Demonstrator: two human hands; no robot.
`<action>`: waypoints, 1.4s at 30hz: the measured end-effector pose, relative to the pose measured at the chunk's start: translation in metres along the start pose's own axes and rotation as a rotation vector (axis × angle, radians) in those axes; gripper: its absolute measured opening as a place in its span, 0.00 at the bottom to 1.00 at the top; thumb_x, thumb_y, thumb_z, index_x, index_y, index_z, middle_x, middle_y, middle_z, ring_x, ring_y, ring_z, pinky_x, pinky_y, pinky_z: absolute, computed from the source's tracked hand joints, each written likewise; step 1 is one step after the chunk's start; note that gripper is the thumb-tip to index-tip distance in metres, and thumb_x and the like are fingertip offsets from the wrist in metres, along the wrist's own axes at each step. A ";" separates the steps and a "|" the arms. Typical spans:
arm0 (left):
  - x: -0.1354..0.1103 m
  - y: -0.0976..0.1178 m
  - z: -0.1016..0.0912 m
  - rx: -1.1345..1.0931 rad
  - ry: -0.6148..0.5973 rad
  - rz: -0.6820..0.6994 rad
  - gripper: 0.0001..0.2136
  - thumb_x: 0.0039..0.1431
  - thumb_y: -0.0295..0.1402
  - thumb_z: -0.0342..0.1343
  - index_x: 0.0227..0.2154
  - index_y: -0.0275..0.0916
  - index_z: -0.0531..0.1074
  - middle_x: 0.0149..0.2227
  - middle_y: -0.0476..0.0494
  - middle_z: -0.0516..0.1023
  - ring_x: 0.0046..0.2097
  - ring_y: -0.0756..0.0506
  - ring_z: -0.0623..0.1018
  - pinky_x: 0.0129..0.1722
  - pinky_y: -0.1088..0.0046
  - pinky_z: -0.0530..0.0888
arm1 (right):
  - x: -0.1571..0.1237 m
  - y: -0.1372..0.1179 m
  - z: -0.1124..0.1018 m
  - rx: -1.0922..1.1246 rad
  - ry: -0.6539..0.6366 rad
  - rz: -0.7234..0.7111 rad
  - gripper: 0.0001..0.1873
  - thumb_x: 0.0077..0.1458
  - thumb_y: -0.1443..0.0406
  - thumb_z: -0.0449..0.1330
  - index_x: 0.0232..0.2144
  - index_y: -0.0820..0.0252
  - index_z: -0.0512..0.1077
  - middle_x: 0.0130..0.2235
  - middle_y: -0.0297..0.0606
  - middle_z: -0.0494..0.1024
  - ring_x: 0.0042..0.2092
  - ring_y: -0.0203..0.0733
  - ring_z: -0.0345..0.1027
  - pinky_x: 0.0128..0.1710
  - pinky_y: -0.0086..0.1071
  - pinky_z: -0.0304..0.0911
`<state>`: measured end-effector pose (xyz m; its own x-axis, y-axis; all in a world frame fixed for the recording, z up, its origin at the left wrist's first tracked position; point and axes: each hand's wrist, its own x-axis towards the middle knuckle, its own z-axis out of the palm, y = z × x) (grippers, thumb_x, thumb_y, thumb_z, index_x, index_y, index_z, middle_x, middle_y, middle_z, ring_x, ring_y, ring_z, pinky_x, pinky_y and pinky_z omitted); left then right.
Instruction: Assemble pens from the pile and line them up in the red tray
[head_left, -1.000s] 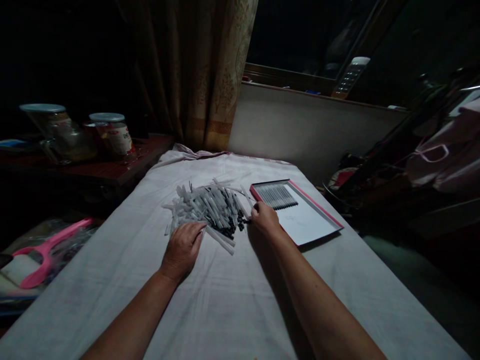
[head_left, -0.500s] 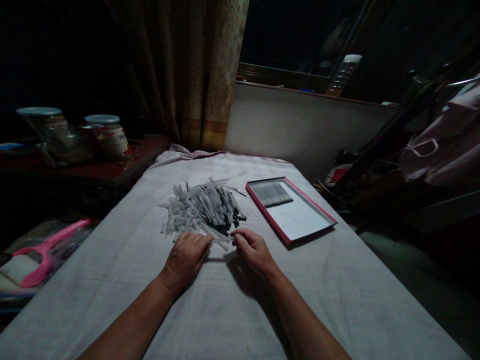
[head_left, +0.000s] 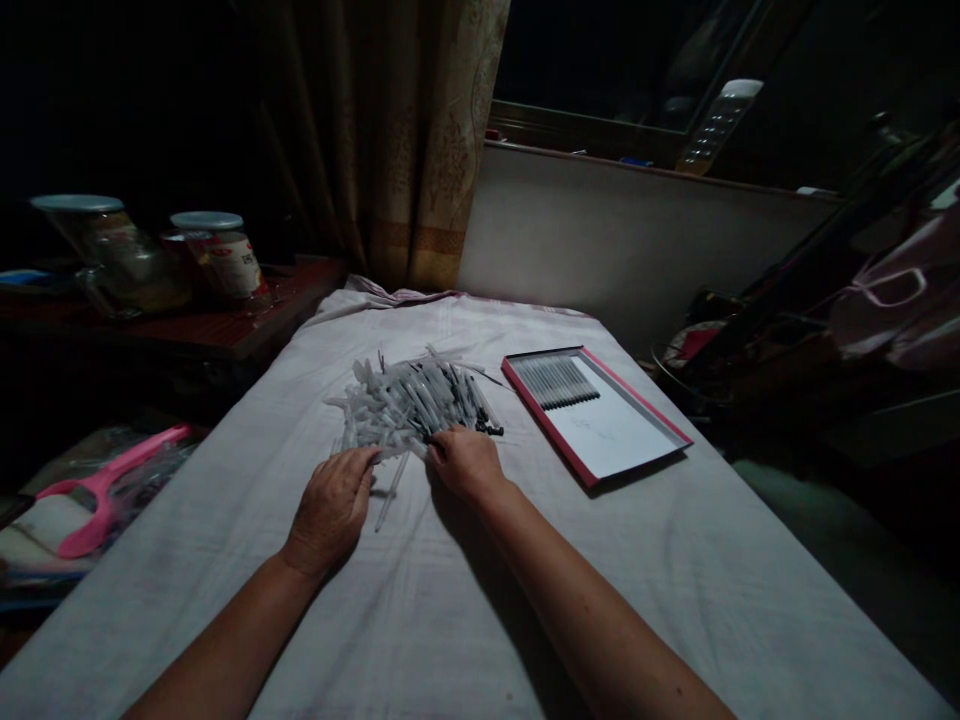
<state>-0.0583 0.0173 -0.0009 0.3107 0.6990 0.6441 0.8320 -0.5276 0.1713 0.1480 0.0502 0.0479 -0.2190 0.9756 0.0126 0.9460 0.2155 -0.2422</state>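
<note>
A heap of clear pen barrels [head_left: 409, 395] with dark ends lies on the cloth. At its near left edge, my left hand [head_left: 330, 505] is closed, a pale translucent pen barrel [head_left: 390, 454] jutting from its fingertips. My right hand [head_left: 471, 462] reaches into the near right edge of the heap with fingers bent together; what they grip, if anything, is hidden. One loose clear tube [head_left: 391, 492] slants across the cloth between the hands. To the right, a shallow red-edged box [head_left: 551, 430] holds a neat row of black-tipped pens [head_left: 556, 382] on its white bottom.
A white cloth [head_left: 420, 620] covers the table. On a dark side table [head_left: 292, 295] at left stand lidded jars [head_left: 225, 260] and a glass jug. Below it is a pink-handled item [head_left: 105, 490]. A bottle [head_left: 720, 125] stands on the windowsill behind.
My right hand has moved left and forward into the heap's edge. My left hand has shifted left. A loose tube now slants toward me between them. The view has shifted slightly.
</note>
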 end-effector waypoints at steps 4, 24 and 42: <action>0.004 0.003 0.000 -0.024 0.003 0.013 0.10 0.68 0.33 0.45 0.44 0.38 0.70 0.39 0.41 0.79 0.40 0.41 0.78 0.42 0.64 0.73 | 0.014 -0.009 0.000 -0.068 -0.034 0.088 0.14 0.60 0.62 0.54 0.39 0.57 0.79 0.43 0.46 0.81 0.43 0.48 0.75 0.40 0.35 0.65; 0.004 0.024 -0.004 -0.238 -0.100 0.053 0.12 0.66 0.29 0.48 0.51 0.41 0.69 0.43 0.41 0.80 0.45 0.43 0.78 0.45 0.64 0.74 | -0.058 0.019 0.005 1.599 0.125 0.359 0.14 0.41 0.59 0.68 0.26 0.58 0.68 0.26 0.33 0.78 0.22 0.33 0.69 0.17 0.23 0.61; 0.006 0.037 -0.004 -0.299 -0.136 0.091 0.10 0.67 0.31 0.48 0.49 0.39 0.69 0.39 0.41 0.81 0.40 0.44 0.80 0.40 0.66 0.75 | -0.061 0.005 0.016 1.471 0.326 0.167 0.07 0.48 0.61 0.65 0.31 0.56 0.75 0.32 0.35 0.78 0.33 0.38 0.72 0.32 0.30 0.68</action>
<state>-0.0279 -0.0001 0.0119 0.4531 0.6896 0.5649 0.6323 -0.6953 0.3417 0.1619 -0.0089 0.0301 0.1113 0.9926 0.0476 -0.1631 0.0655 -0.9844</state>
